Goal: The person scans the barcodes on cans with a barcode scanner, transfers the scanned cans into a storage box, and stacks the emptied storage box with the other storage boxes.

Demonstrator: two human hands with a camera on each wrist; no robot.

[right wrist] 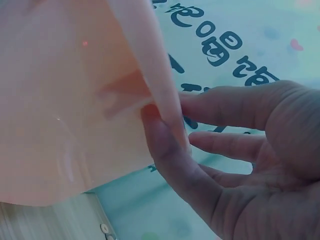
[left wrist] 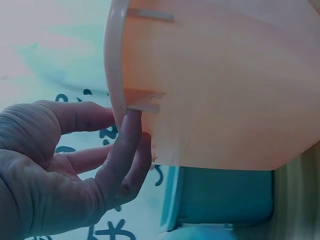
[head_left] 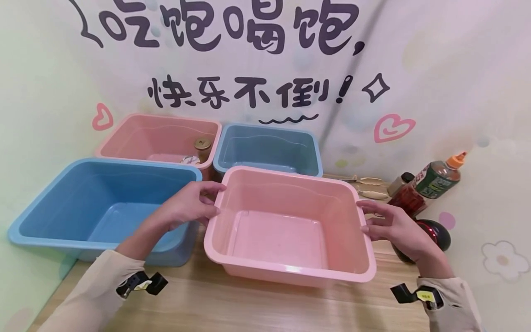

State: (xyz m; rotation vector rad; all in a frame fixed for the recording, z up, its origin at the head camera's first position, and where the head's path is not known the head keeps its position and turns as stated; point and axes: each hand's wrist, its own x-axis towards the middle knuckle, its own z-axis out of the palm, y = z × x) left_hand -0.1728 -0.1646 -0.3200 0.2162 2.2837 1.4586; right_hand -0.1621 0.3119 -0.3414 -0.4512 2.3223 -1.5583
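Between my two hands is a pink plastic basin, its bare inside facing up toward me. My left hand pinches its left rim; in the left wrist view the thumb lies at the rim and other fingers curl under it against the outer wall. On the opposite side my right hand grips the right rim the same way. The right wrist view shows one finger bent under that rim. Behind the pink basin, a smaller blue basin is partly covered by it.
A large blue basin stands at left, beneath my left forearm. Behind it, another pink basin holds a can. Tongs, a black-capped jar, an orange-tipped sauce bottle and a dark round object stand at right on the wooden table.
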